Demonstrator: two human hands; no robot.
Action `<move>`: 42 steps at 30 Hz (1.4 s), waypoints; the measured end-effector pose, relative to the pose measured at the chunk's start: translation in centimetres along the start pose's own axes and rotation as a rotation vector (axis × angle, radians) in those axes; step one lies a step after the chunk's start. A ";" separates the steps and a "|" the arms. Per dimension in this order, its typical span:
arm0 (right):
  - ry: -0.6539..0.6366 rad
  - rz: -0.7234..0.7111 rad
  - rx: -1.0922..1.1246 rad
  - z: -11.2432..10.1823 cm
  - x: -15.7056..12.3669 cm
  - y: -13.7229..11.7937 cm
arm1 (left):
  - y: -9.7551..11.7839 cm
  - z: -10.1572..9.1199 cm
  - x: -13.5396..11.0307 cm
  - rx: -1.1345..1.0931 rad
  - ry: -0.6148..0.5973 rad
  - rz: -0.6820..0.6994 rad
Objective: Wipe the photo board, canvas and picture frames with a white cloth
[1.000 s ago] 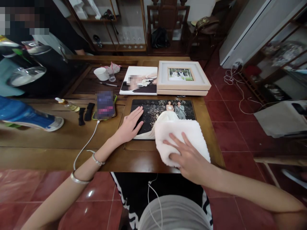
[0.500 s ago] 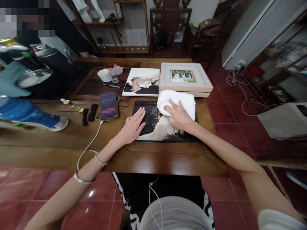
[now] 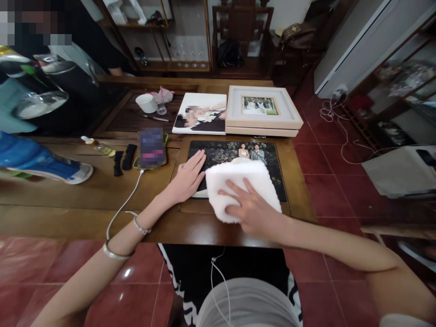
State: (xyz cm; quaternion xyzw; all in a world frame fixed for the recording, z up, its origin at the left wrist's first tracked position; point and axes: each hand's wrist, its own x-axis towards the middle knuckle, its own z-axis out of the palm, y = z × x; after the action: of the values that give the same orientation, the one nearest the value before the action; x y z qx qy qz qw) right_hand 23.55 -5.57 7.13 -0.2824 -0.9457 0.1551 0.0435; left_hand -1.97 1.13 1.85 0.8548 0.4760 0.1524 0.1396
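A dark photo panel (image 3: 218, 150) with a printed picture of two people lies flat on the wooden table. My left hand (image 3: 189, 176) rests flat on its left edge, fingers stretched out. My right hand (image 3: 254, 206) presses on a folded white towel (image 3: 238, 175), its fingers sinking into the fabric. The towel covers the lower middle of the panel and hangs over its near edge. Part of the panel's picture is hidden under the towel.
Behind the panel lie a white photo canvas (image 3: 200, 113) and stacked pale frames (image 3: 231, 111). To the left are a charging phone (image 3: 151, 147) with a white cable, a dropper bottle (image 3: 98, 146), a blue bottle (image 3: 37, 156) and a white cup (image 3: 146, 103). A person stands at the far left.
My right hand has pulled the towel toward me and slightly left, from the panel's upper right to its near edge. The printed couple is now uncovered. My left hand stays put.
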 end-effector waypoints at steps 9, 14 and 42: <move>0.084 0.195 -0.078 -2.5 8.4 7.9 | -0.4 0.4 0.0 0.004 0.027 0.015; 0.075 0.211 -0.107 -1.8 8.2 6.7 | -0.4 0.4 0.0 -0.012 0.034 0.023; 0.041 0.057 -0.149 -0.3 7.0 4.4 | -0.1 0.1 -0.3 -0.276 0.121 -0.031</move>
State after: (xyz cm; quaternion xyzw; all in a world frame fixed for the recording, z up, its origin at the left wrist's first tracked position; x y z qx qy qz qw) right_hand 20.07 1.85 5.99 -0.3147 -0.9451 0.0797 0.0372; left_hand -2.17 0.90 1.64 0.8093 0.4711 0.2653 0.2294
